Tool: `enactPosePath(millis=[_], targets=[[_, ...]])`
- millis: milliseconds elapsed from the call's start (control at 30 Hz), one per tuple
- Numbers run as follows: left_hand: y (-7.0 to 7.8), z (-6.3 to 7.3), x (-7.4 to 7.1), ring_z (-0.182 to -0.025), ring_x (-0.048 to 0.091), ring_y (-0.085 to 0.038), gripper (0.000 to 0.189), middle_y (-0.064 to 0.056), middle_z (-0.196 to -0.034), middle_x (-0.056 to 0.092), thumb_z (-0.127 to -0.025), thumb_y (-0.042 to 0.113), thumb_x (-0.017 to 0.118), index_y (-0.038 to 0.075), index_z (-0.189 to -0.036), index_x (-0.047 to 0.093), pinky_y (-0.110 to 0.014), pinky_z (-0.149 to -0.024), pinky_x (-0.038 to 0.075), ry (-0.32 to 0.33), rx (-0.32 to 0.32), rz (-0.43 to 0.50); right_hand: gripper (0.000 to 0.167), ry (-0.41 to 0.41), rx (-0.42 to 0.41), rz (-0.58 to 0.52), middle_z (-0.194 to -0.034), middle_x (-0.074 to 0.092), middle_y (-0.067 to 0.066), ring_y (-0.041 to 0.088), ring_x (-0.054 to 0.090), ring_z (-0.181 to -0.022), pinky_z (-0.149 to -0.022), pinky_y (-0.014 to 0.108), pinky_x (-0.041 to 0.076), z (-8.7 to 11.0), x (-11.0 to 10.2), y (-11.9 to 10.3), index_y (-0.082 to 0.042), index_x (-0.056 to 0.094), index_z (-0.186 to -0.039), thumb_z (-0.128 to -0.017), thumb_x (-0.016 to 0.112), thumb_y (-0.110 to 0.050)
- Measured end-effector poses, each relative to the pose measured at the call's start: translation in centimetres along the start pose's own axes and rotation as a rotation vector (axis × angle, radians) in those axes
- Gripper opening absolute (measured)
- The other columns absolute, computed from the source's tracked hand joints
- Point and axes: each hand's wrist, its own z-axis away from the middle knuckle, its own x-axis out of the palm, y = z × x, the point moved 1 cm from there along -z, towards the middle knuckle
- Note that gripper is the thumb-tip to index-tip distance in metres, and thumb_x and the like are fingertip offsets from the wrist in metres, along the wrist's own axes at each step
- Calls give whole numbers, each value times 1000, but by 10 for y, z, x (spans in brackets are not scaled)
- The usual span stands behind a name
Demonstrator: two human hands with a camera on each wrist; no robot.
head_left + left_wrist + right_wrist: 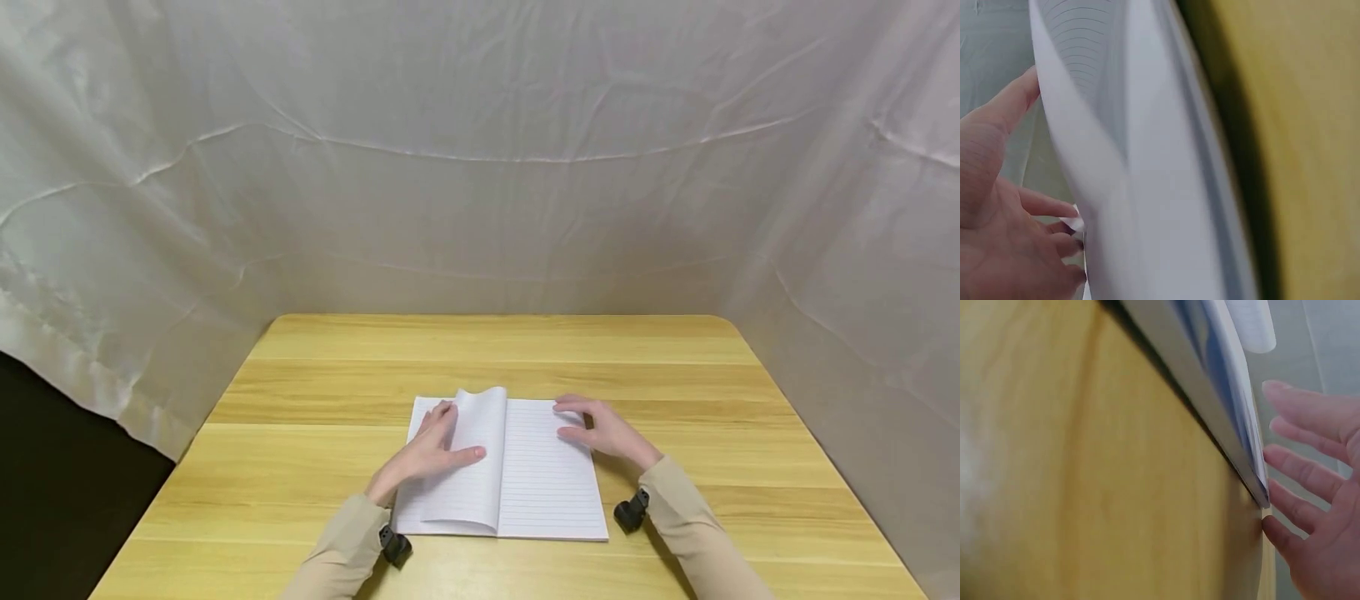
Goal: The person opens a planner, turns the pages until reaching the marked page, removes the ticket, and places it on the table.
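An open notebook with lined pages lies on the table. One of its leaves is lifted and bows over the left side, its top edge wavy. My left hand rests on this leaf, thumb stretched across it and fingers near its outer edge. In the left wrist view, the thumb and fingers of the left hand lie against the curved paper. At the right page's upper outer edge is my right hand, fingers spread and loosely bent. The right wrist view shows the right hand with its fingertips right at the notebook's edge.
The wooden table extends around the notebook. Pale fabric hangs behind it and along both sides. A dark area shows beyond the table at the left. Small black cameras sit on both wrists.
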Motion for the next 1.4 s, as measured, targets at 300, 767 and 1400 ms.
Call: enactPosePath(millis=[300,767,1400], targets=[[5,-2,3,-156,-6,-45,102,-31,-166,-4,-89,46,73,-13,-154,21,-60,-128,-2,4,51,-87,56,20,64,114,-142,50,33,53,43,-133,-109,68,39,-9,-3,5,9,57,-135,-91,74,-22],[2,-1,4,-157,2,-44,82,-20,-169,12,-95,35,64,-3,-157,26,-65,-125,-5,-187,141,-127,49,16,157,129,-133,53,28,48,42,-127,-103,66,41,-20,-6,10,3,64,-130,-91,75,-25],[2,0,2,-157,3,-43,82,-18,-169,12,-95,33,65,-2,-157,25,-65,-125,-4,-219,124,-150,27,184,168,125,-108,67,16,24,58,-89,-75,33,49,-22,-6,5,0,74,-109,-86,78,-12]])
